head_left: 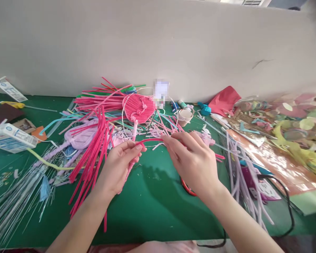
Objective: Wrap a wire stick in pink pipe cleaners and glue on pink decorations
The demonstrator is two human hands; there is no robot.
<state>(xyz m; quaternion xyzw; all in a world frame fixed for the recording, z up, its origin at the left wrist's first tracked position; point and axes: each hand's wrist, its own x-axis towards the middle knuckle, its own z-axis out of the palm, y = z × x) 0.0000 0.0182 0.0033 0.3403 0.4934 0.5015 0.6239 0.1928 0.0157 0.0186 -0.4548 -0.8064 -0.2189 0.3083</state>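
A pink pipe cleaner (151,140) stretches across the gap between my two hands. My left hand (118,165) pinches its left end between thumb and fingers. My right hand (193,160) has its fingers closed on the other end, which runs on past the palm. A round hand fan (143,111) covered in pink pipe cleaners stands just beyond, with small pink curls on its face. Its pale pink wrapped handle (135,130) runs down to my left hand, and a pink wrapped length shows below the fingers. Under my right hand lies a partly hidden red-orange loop (187,188), perhaps a scissors handle.
Loose pink pipe cleaners (91,168) spread left of my left hand, beside a lilac fan (81,137) and thin wires (18,200). A white-blue box (12,137) lies far left. Lilac pipe cleaners (242,179), a black cable (289,211) and scraps (295,137) lie right. A wall (147,45) rises behind.
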